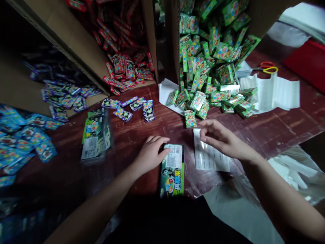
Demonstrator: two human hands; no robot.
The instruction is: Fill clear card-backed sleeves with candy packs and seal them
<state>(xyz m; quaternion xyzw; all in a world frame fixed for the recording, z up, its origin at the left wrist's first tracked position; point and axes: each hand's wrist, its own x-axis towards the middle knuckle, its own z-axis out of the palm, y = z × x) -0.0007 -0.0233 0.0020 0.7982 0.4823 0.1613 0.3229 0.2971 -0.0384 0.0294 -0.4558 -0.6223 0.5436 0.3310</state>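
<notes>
My left hand [153, 152] lies palm down with its fingers stretched out, its thumb on the upper left edge of a flat black-and-green candy package [173, 173]. That package carries a white printed label and lies before me. Over the upper end of a sheet of clear stickers [212, 157] is my right hand [215, 137], fingers curved and thumb apart. I see nothing held in it. Just beyond its fingertips sits a small green candy box [190, 118]. A stack of similar black-and-green packages [95, 137] stands left of my left hand.
Cardboard boxes spill red packets [129, 69], green boxes [200, 64] and purple packets [67, 95]. Several loose purple packets [148, 110] lie on the dark red table [162, 125]. Blue packets [27, 139] pile at left. Scissors [267, 67] and white sheets [276, 91] lie at right, above a plastic bag [297, 169].
</notes>
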